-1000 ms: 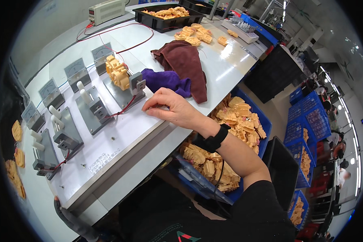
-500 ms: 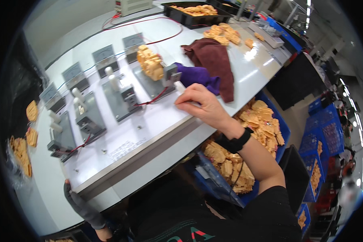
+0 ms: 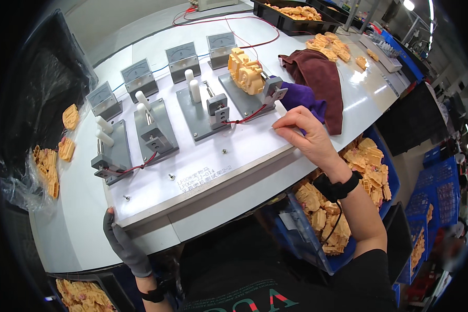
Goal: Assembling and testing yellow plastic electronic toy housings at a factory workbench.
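My right hand [image 3: 307,138] rests on the right edge of a white test board [image 3: 208,166], fingers curled on the board's rim beside a purple cloth [image 3: 304,99]. My left hand [image 3: 122,244], in a dark grey glove, grips the board's near left corner. On the board stand several grey clamp fixtures [image 3: 153,130] with white handles and small meters [image 3: 182,54]. The rightmost fixture holds a yellow plastic part [image 3: 246,71].
A brown cloth [image 3: 317,78] lies right of the purple one. Loose yellow parts [image 3: 333,44] and a black tray of them [image 3: 296,13] sit at the far right. A blue bin of yellow parts [image 3: 348,208] stands below the table edge. More parts [image 3: 49,161] lie at the left.
The view has swung left and closer. My gloved left hand has come into view on the board's near left corner; my right hand stays at the board's right edge.
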Available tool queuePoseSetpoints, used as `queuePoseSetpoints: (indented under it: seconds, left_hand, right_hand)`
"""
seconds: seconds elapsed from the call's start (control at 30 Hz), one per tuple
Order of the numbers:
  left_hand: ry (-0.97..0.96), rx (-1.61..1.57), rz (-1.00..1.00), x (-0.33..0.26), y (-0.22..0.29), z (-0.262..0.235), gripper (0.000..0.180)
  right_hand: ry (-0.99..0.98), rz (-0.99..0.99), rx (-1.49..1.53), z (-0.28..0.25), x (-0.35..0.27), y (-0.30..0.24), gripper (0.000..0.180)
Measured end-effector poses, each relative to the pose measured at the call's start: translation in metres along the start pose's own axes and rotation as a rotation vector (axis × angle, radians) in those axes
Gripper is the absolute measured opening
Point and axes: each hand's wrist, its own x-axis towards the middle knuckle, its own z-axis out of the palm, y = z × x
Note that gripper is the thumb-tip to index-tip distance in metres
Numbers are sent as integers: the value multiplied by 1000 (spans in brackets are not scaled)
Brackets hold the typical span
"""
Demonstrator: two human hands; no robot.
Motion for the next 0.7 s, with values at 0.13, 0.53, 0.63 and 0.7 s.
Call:
queuePoseSetpoints:
  seconds: [0.13,0.53,0.63,0.7]
  left_hand:
    - [-4,1,1,0,3,1,41]
    - [3,24,13,0,4,2,40]
    - [5,22,5,0,5,3,40]
    - [10,21,1,-1,6,3,40]
  right_hand:
    - [5,-13,-2,0,0,2,10]
    - [7,6,-10,-1,0,1,12]
    - [6,-3,-23,-1,0,3,12]
    - [10,-12,-29,-1,0,2,12]
